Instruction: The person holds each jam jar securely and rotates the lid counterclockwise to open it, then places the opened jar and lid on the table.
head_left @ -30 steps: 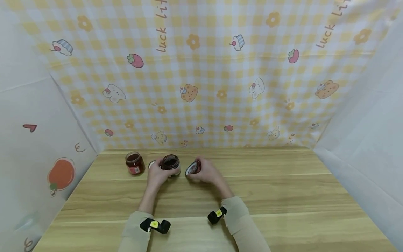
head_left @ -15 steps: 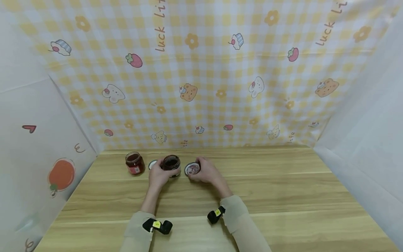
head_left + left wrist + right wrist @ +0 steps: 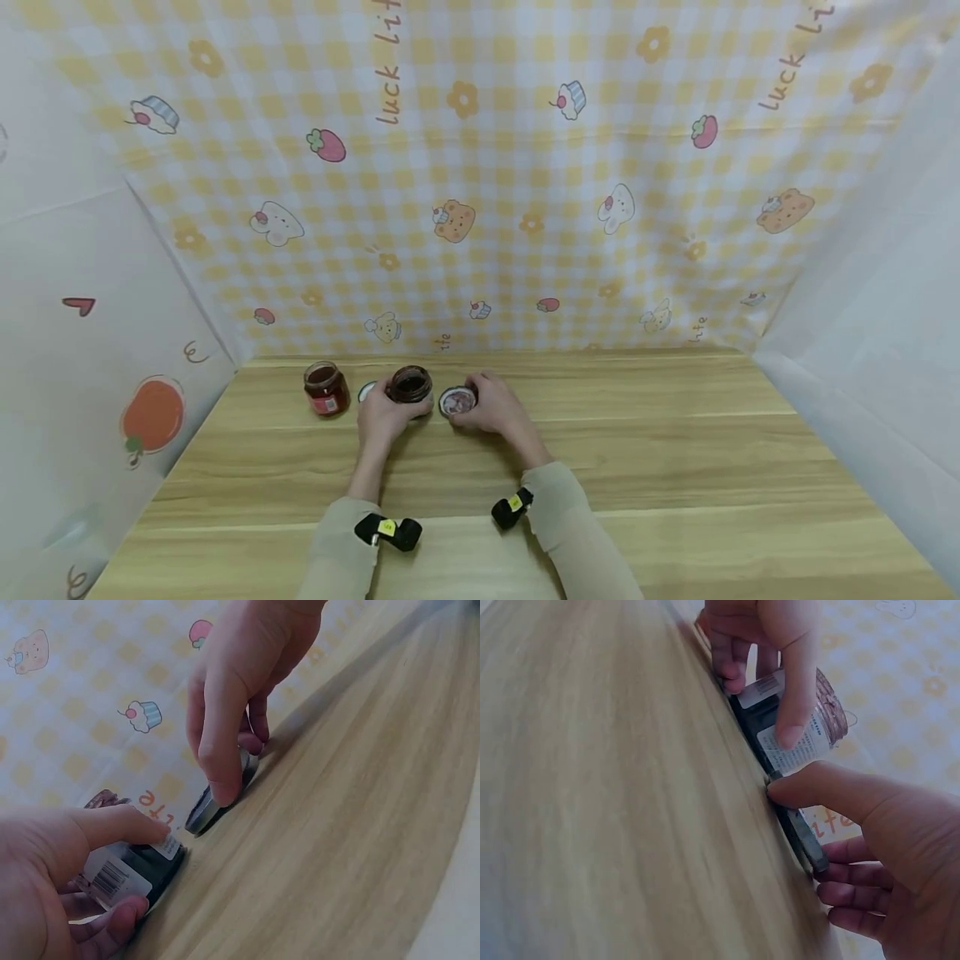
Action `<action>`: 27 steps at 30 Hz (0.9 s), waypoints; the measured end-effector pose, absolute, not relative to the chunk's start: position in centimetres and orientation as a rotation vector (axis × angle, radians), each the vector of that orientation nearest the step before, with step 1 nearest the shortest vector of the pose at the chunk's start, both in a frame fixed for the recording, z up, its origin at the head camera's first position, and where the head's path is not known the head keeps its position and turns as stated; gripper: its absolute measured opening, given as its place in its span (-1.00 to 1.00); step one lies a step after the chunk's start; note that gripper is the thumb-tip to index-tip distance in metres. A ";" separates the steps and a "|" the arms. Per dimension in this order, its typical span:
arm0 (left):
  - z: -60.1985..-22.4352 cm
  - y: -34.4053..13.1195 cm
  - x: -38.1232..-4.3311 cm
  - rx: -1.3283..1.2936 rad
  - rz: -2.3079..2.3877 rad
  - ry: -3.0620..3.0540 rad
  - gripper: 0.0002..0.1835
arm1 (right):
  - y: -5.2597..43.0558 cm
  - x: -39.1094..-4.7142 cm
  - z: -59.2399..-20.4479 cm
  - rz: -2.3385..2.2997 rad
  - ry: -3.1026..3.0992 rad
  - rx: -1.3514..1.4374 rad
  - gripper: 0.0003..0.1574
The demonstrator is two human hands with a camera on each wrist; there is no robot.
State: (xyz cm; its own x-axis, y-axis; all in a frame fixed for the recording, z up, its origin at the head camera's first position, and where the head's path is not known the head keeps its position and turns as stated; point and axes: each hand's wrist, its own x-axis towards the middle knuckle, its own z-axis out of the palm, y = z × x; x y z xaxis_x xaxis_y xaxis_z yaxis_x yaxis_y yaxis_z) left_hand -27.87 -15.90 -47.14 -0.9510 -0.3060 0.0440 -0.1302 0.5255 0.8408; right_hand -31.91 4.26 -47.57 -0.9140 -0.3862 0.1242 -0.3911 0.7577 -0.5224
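My left hand [image 3: 378, 417] grips an uncapped glass jar [image 3: 411, 386] with dark contents, thumb on the near side and fingers round the far side. The jar stands upright, and a barcode label [image 3: 112, 879] shows on it in the left wrist view. Just right of the jar, my right hand [image 3: 495, 406] pinches a round jar lid [image 3: 458, 402] by its edges between thumb and fingers. The lid lies nearly flat at the tabletop, its smeared inner face upward. In the right wrist view the lid [image 3: 802, 840] is close beside the jar's base.
A second open jar [image 3: 326, 390] with red-brown contents and a pink label stands to the left. Another lid [image 3: 365, 390], pale inside, lies partly behind my left hand. A checked cloth [image 3: 525, 167] hangs behind the wooden table [image 3: 675, 467].
The lid in my right hand has gone from tilted on edge to nearly flat on the table. My left hand still holds the jar in about the same place.
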 end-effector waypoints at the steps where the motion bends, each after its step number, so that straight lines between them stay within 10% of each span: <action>1: -47.1 -15.9 -27.9 0.383 -1.387 -2.581 -0.16 | 4.2 -31.9 -47.6 0.865 -2.939 0.647 -0.35; 27: -47.3 -15.3 -28.6 0.441 -1.350 -2.574 -0.19 | 3.6 -32.5 -47.7 1.013 -2.930 0.542 -0.16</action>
